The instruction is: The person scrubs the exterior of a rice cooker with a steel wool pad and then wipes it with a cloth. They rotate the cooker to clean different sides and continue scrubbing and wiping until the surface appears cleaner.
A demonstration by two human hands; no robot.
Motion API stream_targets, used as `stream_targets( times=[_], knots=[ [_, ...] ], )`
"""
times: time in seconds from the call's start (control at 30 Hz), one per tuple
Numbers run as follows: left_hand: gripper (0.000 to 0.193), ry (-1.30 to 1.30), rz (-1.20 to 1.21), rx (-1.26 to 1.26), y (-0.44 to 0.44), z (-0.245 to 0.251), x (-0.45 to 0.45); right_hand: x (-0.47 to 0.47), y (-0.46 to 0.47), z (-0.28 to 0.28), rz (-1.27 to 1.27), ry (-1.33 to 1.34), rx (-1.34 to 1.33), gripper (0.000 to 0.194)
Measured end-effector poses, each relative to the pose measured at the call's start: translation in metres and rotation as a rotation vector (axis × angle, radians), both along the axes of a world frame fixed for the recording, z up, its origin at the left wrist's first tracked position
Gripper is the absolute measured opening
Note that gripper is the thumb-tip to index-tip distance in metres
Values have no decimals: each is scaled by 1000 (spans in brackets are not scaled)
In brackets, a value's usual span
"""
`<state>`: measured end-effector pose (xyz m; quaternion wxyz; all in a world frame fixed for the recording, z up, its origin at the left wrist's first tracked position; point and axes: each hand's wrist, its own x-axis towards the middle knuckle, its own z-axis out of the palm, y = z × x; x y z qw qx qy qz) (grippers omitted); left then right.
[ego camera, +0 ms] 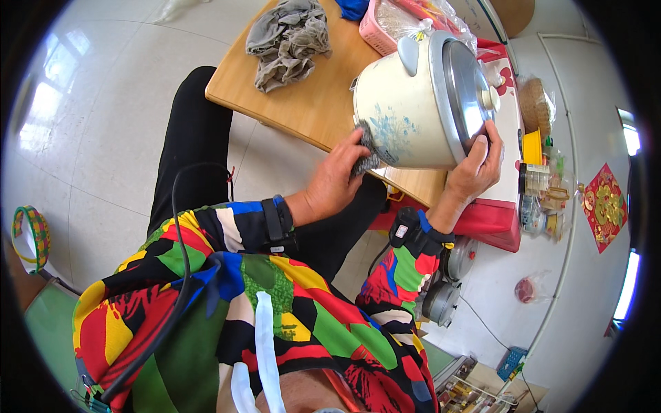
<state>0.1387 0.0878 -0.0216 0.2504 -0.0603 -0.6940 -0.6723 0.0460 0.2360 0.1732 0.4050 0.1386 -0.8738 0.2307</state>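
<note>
A cream rice cooker (400, 111) with blue floral print is on a wooden table (330, 103), its lid side facing right in the picture. My left hand (330, 178) holds a dark grey scouring pad (366, 149) against the cooker's wall, near its base and beside the print. The fingers bend over the pad and hide part of it. My right hand (477, 162) grips the rim at the shiny metal lid (465, 93), with fingertips just below the cream lid knob (490, 98). The lid sits on the cooker.
A crumpled grey cloth (289, 44) lies on the table. Beyond the cooker is a pink plastic basket (376, 28) with bagged goods. A red-and-white cabinet (496, 222) adjoins the table at right, near jars (537, 180) and metal pots (441, 304). A black cable (182, 248) crosses my sleeve.
</note>
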Motion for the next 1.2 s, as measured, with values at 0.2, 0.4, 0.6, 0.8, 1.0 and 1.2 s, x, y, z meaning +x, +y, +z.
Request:
stream_targets(
  times=[0.2,0.4,0.6,0.8,1.0,1.2],
  knots=[
    [51,-33,72,113,-8,9,-13,-2,1,0,19,25,20,38],
    [59,238,-7,-118,-18,34,-20,0,0,0,-4,3,1,38],
    [74,181,110,-10,-29,67,-31,2,0,0,-10,15,33,38],
    [58,391,19,-148,-29,76,-31,0,0,0,-4,-7,12,38],
    [71,426,43,-132,-21,78,-31,0,0,1,-8,-7,26,38],
    [82,289,98,-125,-28,87,-35,2,0,0,-15,-19,-4,37]
  ],
)
